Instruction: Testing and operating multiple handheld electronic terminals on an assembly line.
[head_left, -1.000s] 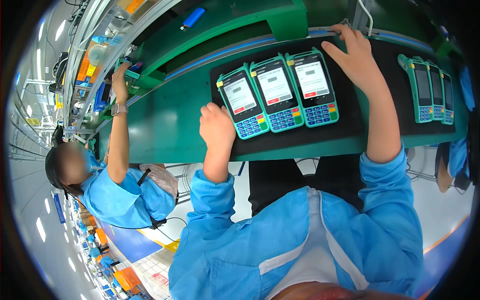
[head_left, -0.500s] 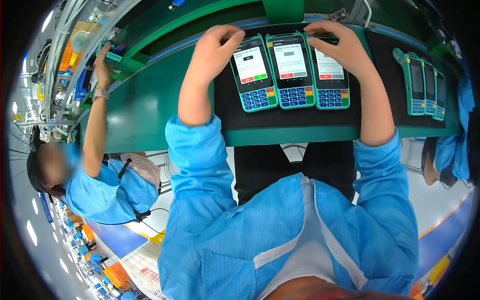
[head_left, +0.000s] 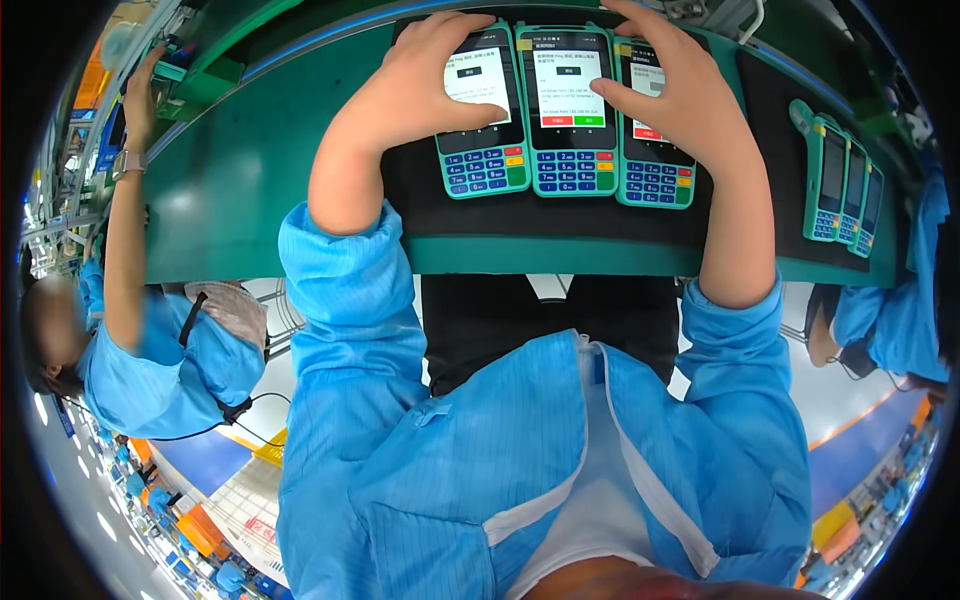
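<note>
Three green card payment terminals with lit screens and blue keypads lie side by side on a black mat (head_left: 470, 222). Across the left terminal (head_left: 484, 173) my left hand (head_left: 420, 85) is spread, its thumb over the lower screen and its fingers by the top edge. My right hand (head_left: 678, 92) reaches over the right terminal (head_left: 655, 185), covering part of its screen. Its thumb points at the right side of the screen on the middle terminal (head_left: 573, 172); whether it touches is unclear. Both hands are open, and neither grips a terminal.
More terminals (head_left: 830, 185) with dark screens stand close together on another black mat (head_left: 780, 120) at the right. A co-worker's raised arm (head_left: 128, 210) is at the left of the green bench (head_left: 270, 150). Another person in blue (head_left: 890, 320) sits at the far right.
Both thumbs have come down: the left over its terminal's lower screen, the right toward the middle one. On the middle screen a grey button now shows green. The whole view has shifted slightly.
</note>
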